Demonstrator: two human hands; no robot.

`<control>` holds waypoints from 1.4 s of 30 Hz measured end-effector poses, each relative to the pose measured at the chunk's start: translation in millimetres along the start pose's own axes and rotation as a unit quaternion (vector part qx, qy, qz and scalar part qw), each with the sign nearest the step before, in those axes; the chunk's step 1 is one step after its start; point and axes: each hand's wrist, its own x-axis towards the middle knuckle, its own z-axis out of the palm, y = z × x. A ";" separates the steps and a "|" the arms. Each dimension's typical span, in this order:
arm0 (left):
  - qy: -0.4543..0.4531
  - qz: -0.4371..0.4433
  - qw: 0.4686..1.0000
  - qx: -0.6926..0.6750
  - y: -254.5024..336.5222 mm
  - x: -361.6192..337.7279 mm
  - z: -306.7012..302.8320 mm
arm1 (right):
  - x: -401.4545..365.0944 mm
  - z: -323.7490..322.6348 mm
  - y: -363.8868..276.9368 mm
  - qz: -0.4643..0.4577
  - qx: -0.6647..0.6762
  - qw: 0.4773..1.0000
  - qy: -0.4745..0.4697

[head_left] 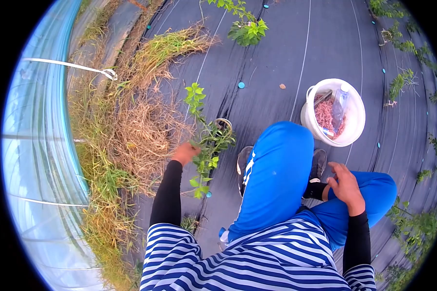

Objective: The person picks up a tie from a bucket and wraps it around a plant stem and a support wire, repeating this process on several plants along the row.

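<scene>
I am crouched on black ground cloth [277,53] in blue trousers. My left hand [185,153] is closed around the stem of a green leafy plant [206,140] that rises from a planting hole [223,123]. My right hand [345,186] rests on my right knee, fingers loosely apart, holding nothing. A white bucket [357,116] stands ahead of my right knee, with pinkish granules, a clear plastic bottle [340,104] and a tool handle inside.
Dry straw and grass [131,131] pile along the left, beside the clear greenhouse wall [39,145]. Another leafy plant [247,30] grows farther ahead. More green plants [408,82] line the right edge. Small blue dots mark the cloth.
</scene>
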 end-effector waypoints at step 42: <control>-0.057 -0.061 0.947 -0.309 25.5 58.8 -7.5 | 288.7 193.8 -173.7 -0.049 0.163 0.955 -0.243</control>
